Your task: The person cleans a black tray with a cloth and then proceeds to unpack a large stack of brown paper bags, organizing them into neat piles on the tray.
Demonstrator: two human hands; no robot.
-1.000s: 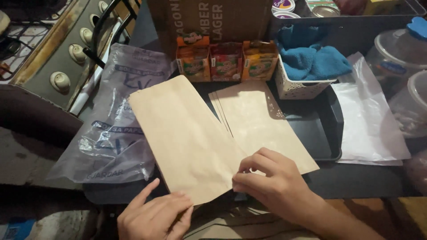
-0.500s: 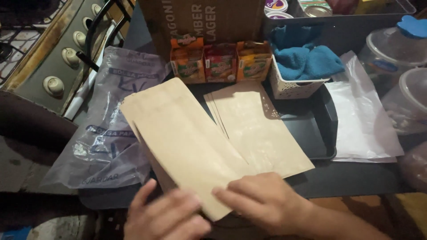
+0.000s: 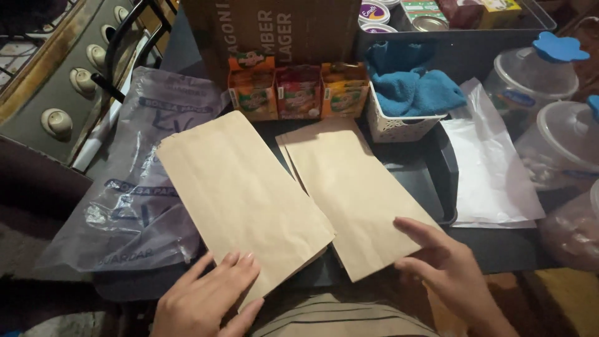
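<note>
Two flat brown paper bags lie side by side on a dark tray (image 3: 446,168). The left paper bag (image 3: 240,193) is tilted, and my left hand (image 3: 206,296) rests flat on its near corner with the fingers spread. The right paper bag (image 3: 355,193) looks like a small stack of bags, its near edge lying just in front of my right hand (image 3: 446,268). That hand is open, fingers pointing left at the stack's near right edge, and holds nothing.
A clear plastic bag (image 3: 134,187) lies left of the paper bags, beside a stove with knobs (image 3: 56,122). Behind stand three small juice cartons (image 3: 296,90), a cardboard box (image 3: 281,28), and a white basket with a blue cloth (image 3: 409,93). White paper sheets (image 3: 499,175) and plastic jars (image 3: 564,143) are right.
The left paper bag has been slid left, away from the stack. My right hand let go of it and moved right to the stack's near edge; my left hand now rests on it.
</note>
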